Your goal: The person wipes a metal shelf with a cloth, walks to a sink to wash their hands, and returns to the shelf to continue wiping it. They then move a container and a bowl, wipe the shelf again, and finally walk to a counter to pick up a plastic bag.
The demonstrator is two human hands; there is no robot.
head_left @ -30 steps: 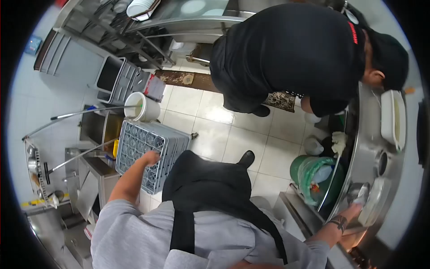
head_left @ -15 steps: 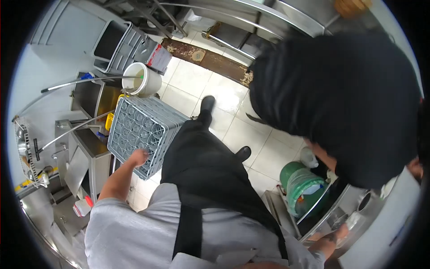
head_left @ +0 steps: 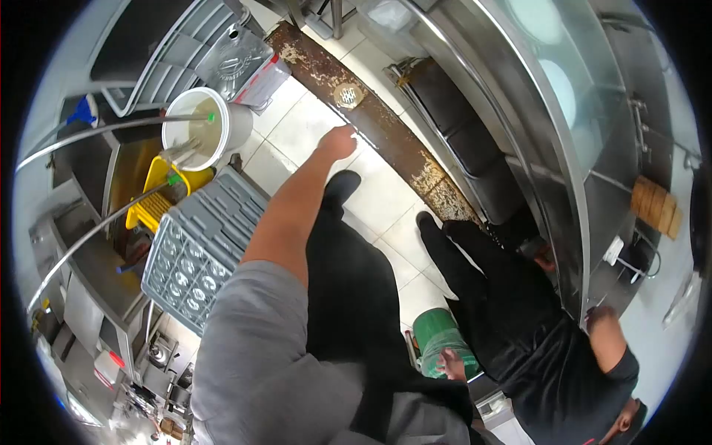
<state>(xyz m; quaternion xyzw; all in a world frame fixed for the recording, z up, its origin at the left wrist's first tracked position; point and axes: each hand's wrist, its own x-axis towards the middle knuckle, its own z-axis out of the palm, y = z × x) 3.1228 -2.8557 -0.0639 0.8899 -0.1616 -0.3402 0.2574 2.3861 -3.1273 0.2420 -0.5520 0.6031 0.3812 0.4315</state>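
Note:
My left arm reaches forward over the tiled floor. At its end my left hand (head_left: 338,142) is closed in a fist, and its palm side is hidden. Behind the forearm stands a stack of grey glass racks (head_left: 222,222), the top one filled with upturned glasses (head_left: 182,271). My right hand (head_left: 451,365) is low at my right side, its fingers apart. It overlaps the rim of a green bin (head_left: 437,330) lined with a clear bag.
A co-worker in black (head_left: 534,348) bends at the steel counter (head_left: 519,148) on the right. Ahead, a rusty floor channel (head_left: 363,107) crosses the tiles. Left of me stand a white bucket (head_left: 241,126) and a yellow mop wringer (head_left: 152,182), with long mop handles (head_left: 96,137) leaning out.
My left hand has left the glass rack and swung forward over the floor. My right hand has moved from the counter to the green bin. The co-worker now shows farther right and lower.

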